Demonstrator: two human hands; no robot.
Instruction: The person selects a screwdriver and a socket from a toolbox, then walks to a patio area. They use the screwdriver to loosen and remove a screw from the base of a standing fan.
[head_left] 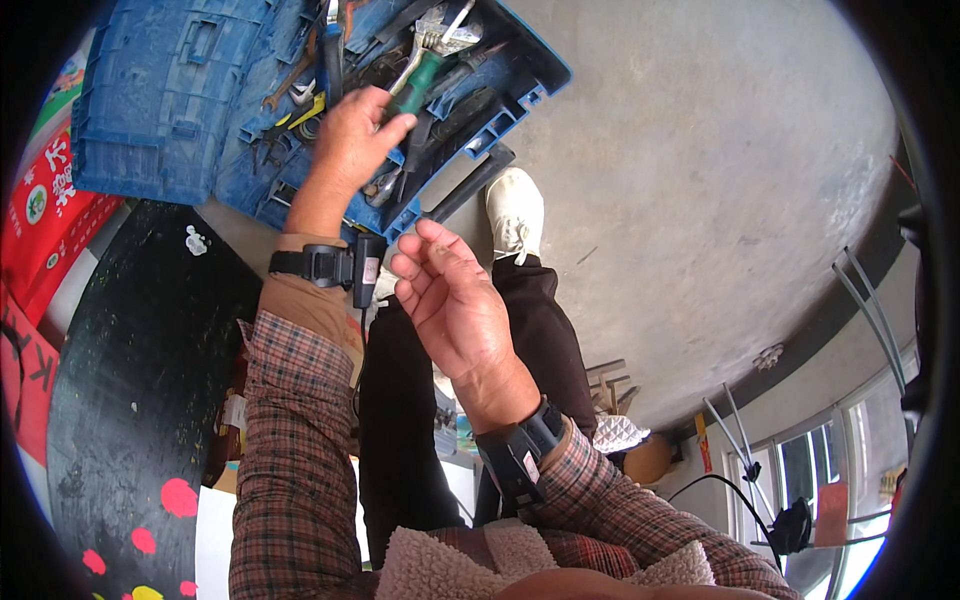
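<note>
My left hand [352,140] reaches into an open blue toolbox [222,110] at the upper left. Its thumb and fingers close on the butt end of a green-handled screwdriver [418,82], which points up and away among the other tools. An adjustable wrench [447,36] lies right by the handle's far end. My right hand [455,305] hovers in front of the box, palm turned up and fingers loosely curled. Nothing shows in it, and it touches no tool.
Pliers [332,50], an open-end wrench [285,88] and several other tools crowd the toolbox. To the left stand a black paint-spotted board [140,340] and red printed packaging [55,225]. My white shoe [516,212] rests on the concrete floor [700,180] beside the box.
</note>
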